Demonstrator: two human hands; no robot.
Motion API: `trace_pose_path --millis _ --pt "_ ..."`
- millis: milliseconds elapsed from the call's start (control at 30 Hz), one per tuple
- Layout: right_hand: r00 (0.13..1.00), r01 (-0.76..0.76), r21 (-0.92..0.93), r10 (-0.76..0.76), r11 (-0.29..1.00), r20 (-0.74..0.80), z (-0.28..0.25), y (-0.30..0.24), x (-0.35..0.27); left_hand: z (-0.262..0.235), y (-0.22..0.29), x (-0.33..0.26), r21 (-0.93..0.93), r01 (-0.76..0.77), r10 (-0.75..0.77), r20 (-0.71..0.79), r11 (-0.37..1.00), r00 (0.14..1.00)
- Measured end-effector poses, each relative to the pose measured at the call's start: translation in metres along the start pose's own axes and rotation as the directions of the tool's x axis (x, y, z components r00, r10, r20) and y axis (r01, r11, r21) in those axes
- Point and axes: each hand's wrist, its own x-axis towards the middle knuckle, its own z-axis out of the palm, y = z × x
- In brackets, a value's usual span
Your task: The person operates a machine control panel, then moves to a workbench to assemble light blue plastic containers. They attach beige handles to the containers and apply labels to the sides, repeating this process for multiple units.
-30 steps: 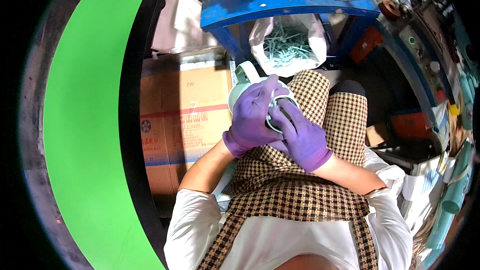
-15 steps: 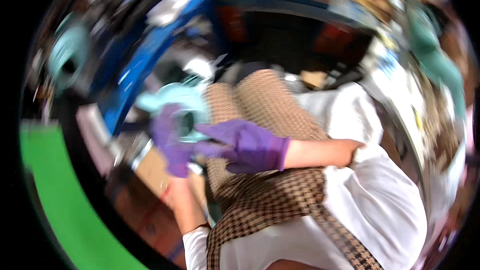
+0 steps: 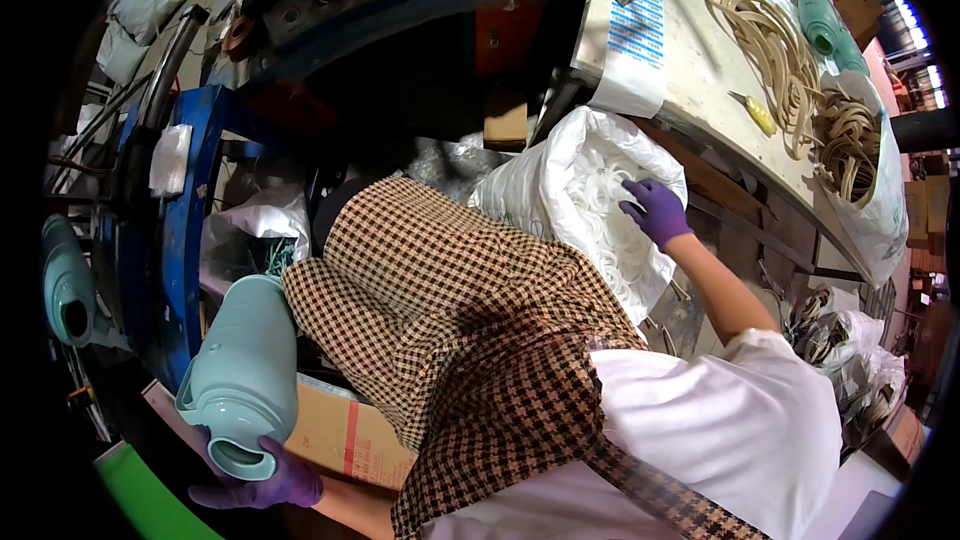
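At the lower left, a pale teal plastic jug body (image 3: 245,340) leans with its open spouted mouth toward me. My left hand (image 3: 275,480), in a purple glove, grips it around that mouth, and part of the fingers is hidden behind the rim. My right hand (image 3: 658,212), gloved in purple too, reaches over a white sack (image 3: 525,175) standing beside my knees. Loose white rings (image 3: 605,245) fill the sack. The right fingers are spread at the edge of the rings, with nothing visible in them.
A workbench (image 3: 690,65) at the right bears tan bands (image 3: 770,55) and a yellow-handled cutter (image 3: 760,118). Left stands a blue metal frame (image 3: 190,200), with another teal jug (image 3: 68,285) beyond. A cardboard box (image 3: 350,430) sits beside my lap.
Both hands were together at the jug body. My right hand has left it and moved right to the sack; my left hand holds the jug lower and further left. The view has turned.
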Motion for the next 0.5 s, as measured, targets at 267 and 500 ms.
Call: trace_pose_path --millis 267,500 --pt "0.993 0.043 -0.118 -0.056 0.992 -0.108 0.038 0.015 0.033 -0.001 0.020 -0.019 -0.144 -0.020 0.030 0.070 0.989 0.997" --pt "0.949 0.144 0.034 -0.129 0.989 -0.288 -0.020 -0.008 0.033 -0.005 0.001 -0.031 -0.130 0.130 -0.115 0.121 0.983 0.986"
